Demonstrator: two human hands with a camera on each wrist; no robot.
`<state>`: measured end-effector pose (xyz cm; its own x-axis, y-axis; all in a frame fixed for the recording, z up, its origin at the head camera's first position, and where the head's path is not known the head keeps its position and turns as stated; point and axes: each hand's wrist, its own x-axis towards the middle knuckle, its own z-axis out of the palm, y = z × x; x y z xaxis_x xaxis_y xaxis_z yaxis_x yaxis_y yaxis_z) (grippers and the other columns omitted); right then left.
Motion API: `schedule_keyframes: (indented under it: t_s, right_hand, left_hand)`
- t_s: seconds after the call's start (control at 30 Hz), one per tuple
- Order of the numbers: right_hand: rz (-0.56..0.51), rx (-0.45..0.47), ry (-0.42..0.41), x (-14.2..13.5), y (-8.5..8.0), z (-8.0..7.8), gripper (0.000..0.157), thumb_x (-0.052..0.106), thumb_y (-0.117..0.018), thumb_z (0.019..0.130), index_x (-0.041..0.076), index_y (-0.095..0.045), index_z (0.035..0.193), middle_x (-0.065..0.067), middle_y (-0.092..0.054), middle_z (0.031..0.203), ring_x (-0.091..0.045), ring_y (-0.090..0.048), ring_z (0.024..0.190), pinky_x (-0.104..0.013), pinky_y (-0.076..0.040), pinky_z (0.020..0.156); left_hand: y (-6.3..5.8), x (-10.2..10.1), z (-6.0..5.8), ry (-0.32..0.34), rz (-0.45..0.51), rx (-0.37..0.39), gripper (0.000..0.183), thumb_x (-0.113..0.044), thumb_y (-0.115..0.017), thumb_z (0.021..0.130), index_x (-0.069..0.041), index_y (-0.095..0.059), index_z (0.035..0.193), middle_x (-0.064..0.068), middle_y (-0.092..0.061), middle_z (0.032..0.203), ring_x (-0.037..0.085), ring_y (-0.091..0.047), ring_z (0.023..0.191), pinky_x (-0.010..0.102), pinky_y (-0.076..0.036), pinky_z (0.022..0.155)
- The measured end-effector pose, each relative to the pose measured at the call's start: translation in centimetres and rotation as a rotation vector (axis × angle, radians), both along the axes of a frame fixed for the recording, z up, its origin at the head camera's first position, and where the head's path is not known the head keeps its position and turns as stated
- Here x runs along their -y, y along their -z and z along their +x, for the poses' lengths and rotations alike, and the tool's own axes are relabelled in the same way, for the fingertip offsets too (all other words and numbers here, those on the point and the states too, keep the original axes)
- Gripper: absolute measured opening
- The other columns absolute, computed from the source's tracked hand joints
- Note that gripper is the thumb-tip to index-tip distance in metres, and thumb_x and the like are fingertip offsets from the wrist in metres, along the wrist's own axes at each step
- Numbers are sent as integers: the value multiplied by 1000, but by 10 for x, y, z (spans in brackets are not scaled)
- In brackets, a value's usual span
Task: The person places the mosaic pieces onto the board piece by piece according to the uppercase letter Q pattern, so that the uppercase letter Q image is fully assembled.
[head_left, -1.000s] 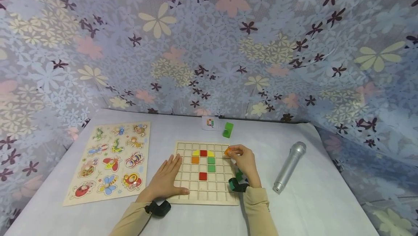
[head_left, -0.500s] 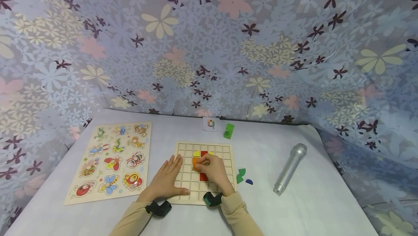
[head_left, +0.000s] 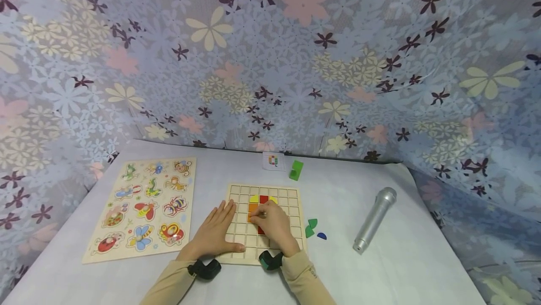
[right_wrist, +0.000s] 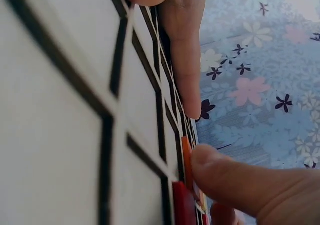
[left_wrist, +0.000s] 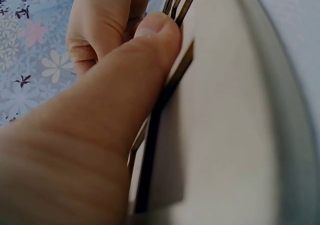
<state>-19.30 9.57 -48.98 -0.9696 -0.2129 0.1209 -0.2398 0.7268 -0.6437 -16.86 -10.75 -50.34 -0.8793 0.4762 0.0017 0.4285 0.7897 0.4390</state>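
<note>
My left hand (head_left: 215,232) lies flat with its fingers spread over the left edge of the wooden grid board (head_left: 291,248), thumb along the front. My right hand (head_left: 272,223) is over the middle of the board, thumb and fingers bent together at an orange square tile (right_wrist: 188,160) in the left column of the pattern. In the right wrist view the thumb (right_wrist: 215,170) touches that tile, which sits at the grid beside a red tile (right_wrist: 182,205). Another orange tile (head_left: 252,208), a yellow piece (head_left: 254,199) and a red tile (head_left: 264,199) lie farther back; the hand hides other tiles.
A wooden insect puzzle (head_left: 141,209) lies at left. Green pieces (head_left: 310,228) and a blue half-round piece (head_left: 322,236) lie right of the board. Behind it are a pattern card (head_left: 273,161) and a green piece (head_left: 297,170). A silver microphone (head_left: 374,220) lies farther right.
My right hand has carried the orange tile from the board's right edge leftward to the pattern's left column, then shifted slightly toward me. The left hand has stayed still.
</note>
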Motion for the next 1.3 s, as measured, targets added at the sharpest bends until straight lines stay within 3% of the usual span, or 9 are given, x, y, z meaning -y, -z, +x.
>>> schedule_keyframes:
  t_s: [0.13, 0.23, 0.33, 0.43, 0.57, 0.67, 0.8, 1.03, 1.3]
  right_hand:
    - [-154, 60, -18, -18, -5, -4, 12, 21, -72, 87, 13, -77, 94, -6, -68, 101, -10, -56, 78, -22, -45, 65]
    - [-325, 135, 56, -41, -12, -6, 20, 19, -68, 90, 9, -73, 107, -8, -71, 101, -8, -50, 62, -20, -42, 53]
    - [-448, 195, 153, -69, -18, -6, 27, 18, -67, 92, 8, -69, 116, -7, -66, 75, -8, -42, 47, -20, -36, 44]
    - [-512, 241, 216, -98, -18, -6, 32, 17, -64, 94, 6, -65, 124, -7, -67, 82, -7, -36, 42, -21, -35, 43]
    - [-479, 303, 246, -133, -11, -2, 37, 13, -62, 94, 7, -60, 131, -13, -67, 124, -5, -43, 50, -19, -35, 46]
    - [-398, 344, 205, -151, -6, 3, 42, 11, -65, 91, 8, -58, 133, -15, -64, 129, -13, -65, 80, -21, -49, 62]
    - [-326, 353, 134, -158, 1, 6, 47, 7, -71, 86, 7, -59, 131, -14, -66, 127, -27, -59, 122, -33, -51, 95]
    - [-215, 269, 194, -144, 3, -3, 39, 1, -75, 79, 12, -69, 116, -7, -74, 107, -12, -53, 78, -20, -41, 61]
    - [-142, 221, 231, -135, 2, -4, 16, 4, -75, 81, 11, -73, 95, -6, -70, 96, -17, -58, 83, -25, -44, 66]
  left_hand:
    - [-1, -4, 0, 6, 10, 5, 115, -65, -69, 75, 5, -19, 152, 22, -14, 161, 40, -10, 150, 54, -14, 122]
    - [-2, -7, 0, 16, 22, 10, 115, -65, -69, 75, 5, -19, 152, 22, -13, 161, 40, -10, 150, 54, -13, 122]
    - [-2, -6, -1, 13, 13, 7, 115, -65, -69, 75, 5, -19, 152, 22, -13, 161, 40, -10, 150, 54, -13, 122]
    - [0, -4, -2, 3, -7, -6, 116, -66, -69, 75, 4, -19, 152, 21, -13, 162, 39, -10, 150, 53, -13, 122]
    - [1, -1, -4, -4, -14, -7, 117, -67, -68, 74, 4, -18, 152, 20, -12, 162, 39, -9, 150, 53, -13, 122]
    - [1, 0, -3, -9, -10, 9, 117, -67, -68, 74, 4, -18, 152, 21, -12, 162, 39, -8, 150, 53, -12, 122]
    - [1, 1, -2, -7, -6, 15, 117, -66, -69, 74, 5, -18, 152, 21, -12, 162, 40, -9, 150, 54, -13, 122]
    - [1, 1, 0, 2, 0, 6, 117, -66, -69, 74, 5, -19, 152, 22, -13, 161, 40, -10, 150, 54, -14, 122]
    - [-1, -1, 1, -6, -11, 21, 117, -65, -70, 74, 5, -17, 152, 21, -12, 162, 39, -8, 150, 53, -11, 122]
